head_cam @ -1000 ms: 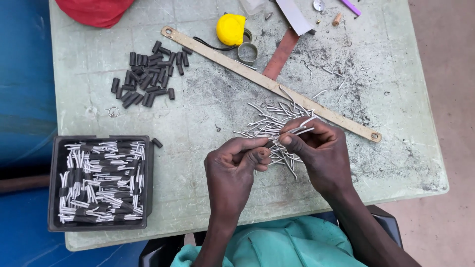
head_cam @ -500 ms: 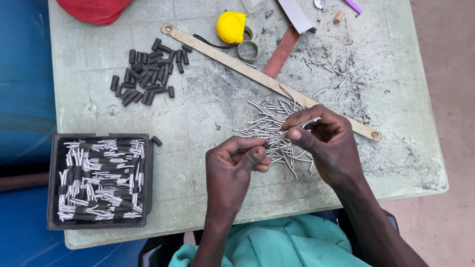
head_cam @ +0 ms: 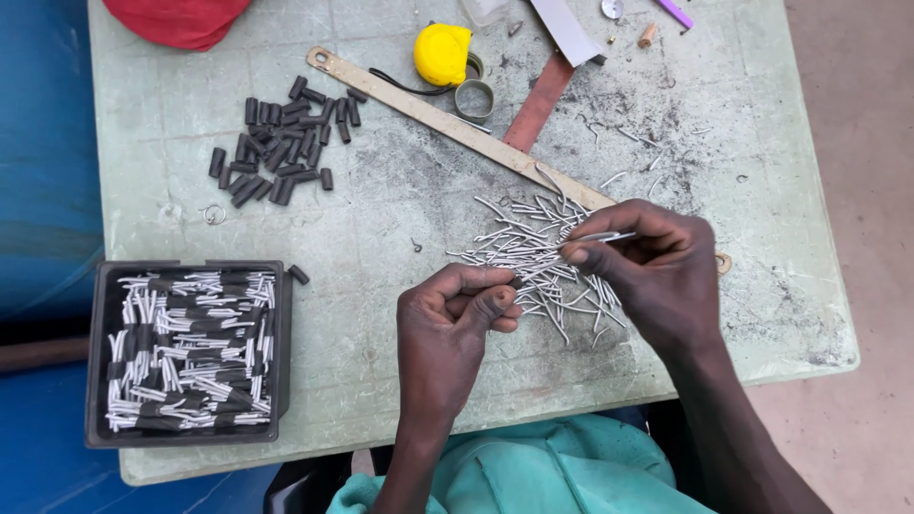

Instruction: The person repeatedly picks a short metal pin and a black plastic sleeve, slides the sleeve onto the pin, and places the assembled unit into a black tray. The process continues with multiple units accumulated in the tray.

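Note:
My right hand (head_cam: 657, 271) hovers over a loose pile of thin white rods (head_cam: 533, 252) on the pale green table (head_cam: 400, 190) and pinches one white rod (head_cam: 600, 237) between thumb and forefinger. My left hand (head_cam: 452, 319) is just left of the pile, its fingers curled against the thumb; what lies inside them is hidden. A heap of short black tubes (head_cam: 281, 143) lies at the upper left. At the lower left sits a black tray (head_cam: 95, 362) full of white rods fitted with black tubes.
A long tan metal strip (head_cam: 428, 114) runs diagonally across the table. Behind it are a yellow tape measure (head_cam: 443, 52), a brown strip (head_cam: 538, 100), and a red cloth (head_cam: 176, 19). A small wire ring (head_cam: 213, 215) lies at left. The table's front edge is near my teal clothing (head_cam: 562, 471).
My right hand has slid right over the pile, away from my left hand, and now pinches a rod. The left hand has stayed almost in place.

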